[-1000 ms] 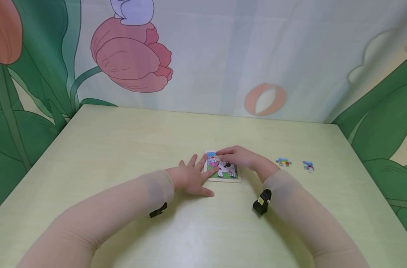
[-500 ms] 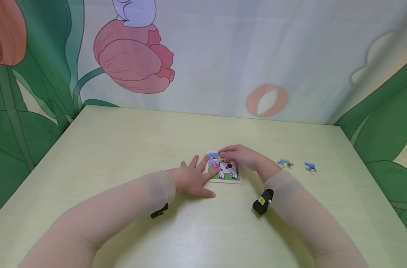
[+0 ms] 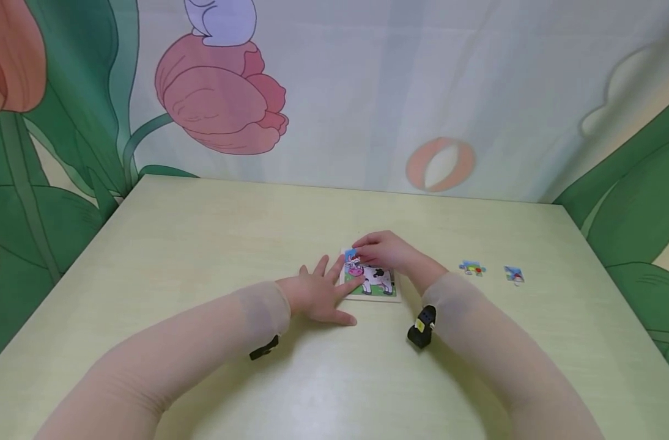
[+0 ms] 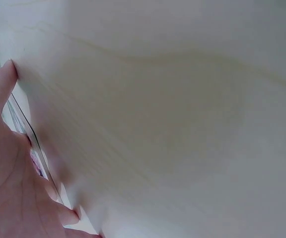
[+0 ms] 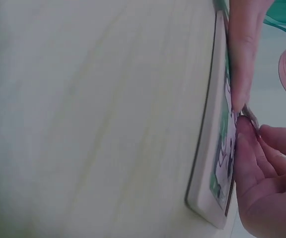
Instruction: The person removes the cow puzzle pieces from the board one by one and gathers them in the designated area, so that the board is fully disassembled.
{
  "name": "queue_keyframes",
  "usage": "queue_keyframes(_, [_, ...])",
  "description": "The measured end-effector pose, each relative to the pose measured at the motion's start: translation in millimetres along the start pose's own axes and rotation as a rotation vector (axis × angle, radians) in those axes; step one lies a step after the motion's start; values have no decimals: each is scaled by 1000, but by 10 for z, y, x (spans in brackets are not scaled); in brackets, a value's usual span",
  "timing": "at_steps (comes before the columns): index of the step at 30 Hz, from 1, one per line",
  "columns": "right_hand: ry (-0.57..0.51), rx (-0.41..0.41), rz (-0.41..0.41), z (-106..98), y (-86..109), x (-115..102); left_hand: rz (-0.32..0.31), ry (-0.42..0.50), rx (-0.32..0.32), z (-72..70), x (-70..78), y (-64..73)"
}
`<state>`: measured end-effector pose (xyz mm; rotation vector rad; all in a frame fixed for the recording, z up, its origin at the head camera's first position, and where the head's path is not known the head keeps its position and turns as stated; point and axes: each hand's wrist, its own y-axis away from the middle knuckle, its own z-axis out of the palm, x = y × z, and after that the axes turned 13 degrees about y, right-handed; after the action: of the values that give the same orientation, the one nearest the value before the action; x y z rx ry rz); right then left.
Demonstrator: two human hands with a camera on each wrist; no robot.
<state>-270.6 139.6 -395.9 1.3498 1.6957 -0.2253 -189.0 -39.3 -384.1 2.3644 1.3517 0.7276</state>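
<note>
A small cow puzzle in a thin pale frame (image 3: pixel 378 281) lies flat at the middle of the table. My left hand (image 3: pixel 320 297) rests spread over its left side, some fingers on the picture. At the upper part of the picture, my right hand (image 3: pixel 386 250) pinches a puzzle piece (image 5: pixel 251 117) between thumb and fingers. In the right wrist view that piece stands tilted up from the board, seen nearly edge-on. Most of it is hidden behind the fingers in the head view. Only the frame's edge and part of my palm show in the left wrist view.
Two loose puzzle pieces lie on the table to the right: one blue and yellow with a red spot (image 3: pixel 472 267), another mostly blue (image 3: pixel 514 274). Behind the table's back edge hangs a printed curtain (image 3: pixel 334 110) with flowers and leaves.
My right hand has lifted slightly and shifted left along the top of the puzzle, its fingers now pinching a tilted piece. The left hand stays in place on the frame.
</note>
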Motion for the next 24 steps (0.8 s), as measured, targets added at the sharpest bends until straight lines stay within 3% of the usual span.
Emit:
queue_keyframes(11, [4, 78, 65, -63, 47, 80, -1, -3, -3, 2, 32, 10])
queue_keyframes(24, [-6, 85, 24, -222, 160, 261, -19, -13, -6, -15, 24, 34])
